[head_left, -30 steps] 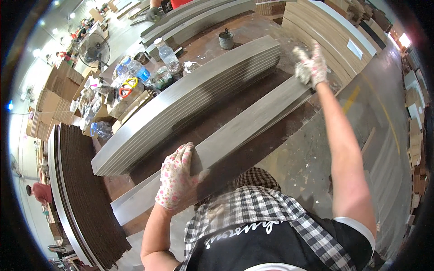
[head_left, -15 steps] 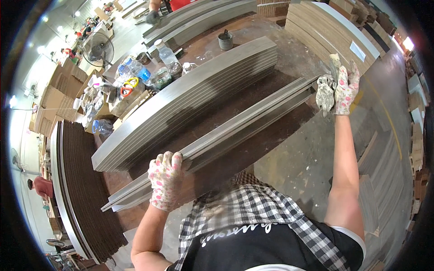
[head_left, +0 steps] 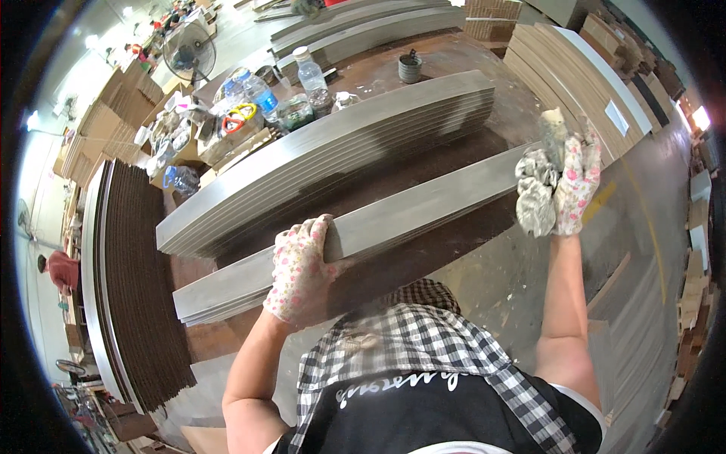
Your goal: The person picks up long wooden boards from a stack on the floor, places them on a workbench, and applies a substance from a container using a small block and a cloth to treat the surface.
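Note:
My left hand (head_left: 301,268), in a white glove with pink flowers, grips a long grey board (head_left: 423,198) near its left part, fingers over the top and thumb at the near edge. That board lies broad face up on a small stack along the near side of the brown table. At the board's right end, my right hand (head_left: 578,181), gloved alike, is closed on a crumpled, stained rag (head_left: 535,193). A pale-tipped piece (head_left: 554,125) sticks up beside the fingers; its kind is unclear. Beyond lies a taller stack of grey boards (head_left: 333,144).
Bottles (head_left: 310,72), scissors (head_left: 240,117) and a box of clutter stand at the far left. A small grey tin (head_left: 409,68) sits beyond the tall stack. Brown panels (head_left: 136,280) are piled at left, and wood-coloured boards (head_left: 567,76) at far right. A fan (head_left: 189,51) stands behind.
The near board, tilted with gaps showing before, now lies flat with its broad face up. My left hand has shifted right along it; my right hand and rag have come lower, nearer me.

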Demonstrator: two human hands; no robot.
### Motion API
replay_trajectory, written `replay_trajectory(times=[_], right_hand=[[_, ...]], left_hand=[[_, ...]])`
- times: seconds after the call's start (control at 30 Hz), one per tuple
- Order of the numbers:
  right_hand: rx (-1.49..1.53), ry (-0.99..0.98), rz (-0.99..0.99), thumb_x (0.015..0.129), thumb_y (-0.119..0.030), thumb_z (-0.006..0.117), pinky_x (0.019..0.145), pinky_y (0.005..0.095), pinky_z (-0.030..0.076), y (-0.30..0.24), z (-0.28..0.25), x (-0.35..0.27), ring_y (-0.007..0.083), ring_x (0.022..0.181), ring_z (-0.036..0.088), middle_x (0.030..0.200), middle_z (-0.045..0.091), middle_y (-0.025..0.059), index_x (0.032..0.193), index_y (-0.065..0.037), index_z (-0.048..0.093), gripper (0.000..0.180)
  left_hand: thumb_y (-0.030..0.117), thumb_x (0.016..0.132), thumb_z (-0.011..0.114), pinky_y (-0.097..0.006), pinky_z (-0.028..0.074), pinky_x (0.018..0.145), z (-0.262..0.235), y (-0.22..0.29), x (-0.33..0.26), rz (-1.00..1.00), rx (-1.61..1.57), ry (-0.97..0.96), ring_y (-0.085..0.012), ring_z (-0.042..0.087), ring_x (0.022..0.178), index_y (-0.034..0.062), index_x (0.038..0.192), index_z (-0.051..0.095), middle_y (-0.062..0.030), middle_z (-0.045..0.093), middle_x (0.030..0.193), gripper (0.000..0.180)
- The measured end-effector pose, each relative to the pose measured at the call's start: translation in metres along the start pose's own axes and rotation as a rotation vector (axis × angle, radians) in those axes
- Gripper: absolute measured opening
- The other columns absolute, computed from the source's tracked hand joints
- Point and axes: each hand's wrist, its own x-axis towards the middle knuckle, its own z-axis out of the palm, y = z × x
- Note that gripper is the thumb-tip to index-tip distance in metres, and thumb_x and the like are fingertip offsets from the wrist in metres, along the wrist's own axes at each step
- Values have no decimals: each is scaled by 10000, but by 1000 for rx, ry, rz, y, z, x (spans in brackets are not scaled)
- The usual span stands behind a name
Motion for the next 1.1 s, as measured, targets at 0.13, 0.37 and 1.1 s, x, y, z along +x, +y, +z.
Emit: replay_trajectory(times=[0.13,0.37,1.1], right_hand=[[-88,-302,74,921,-119,654,857,304,506,-25,65,-65,130,974,547,1115,558,61,1418,-50,454,541],[-113,-556,-214,816,-219,787,891,391,576,14,129,-152,316,1164,601,1387,497,243,1504,-6,288,876],[285,-681,153,878,-94,719,1109,331,373,-47,146,-141,206,1264,510,1419,522,122,1416,5,460,605]], left_hand=[[329,688,840,-450,402,968,7,6,-3,20,-3,97,-340,577,1097,23,1298,536,-155,623,1173,747],[214,654,836,-453,424,969,13,11,-4,-19,-3,68,-341,572,1135,35,1312,522,-151,614,1196,751],[99,893,696,-329,472,1007,12,37,-18,-216,-1793,56,-211,537,1227,43,1452,395,-145,521,1391,637]])
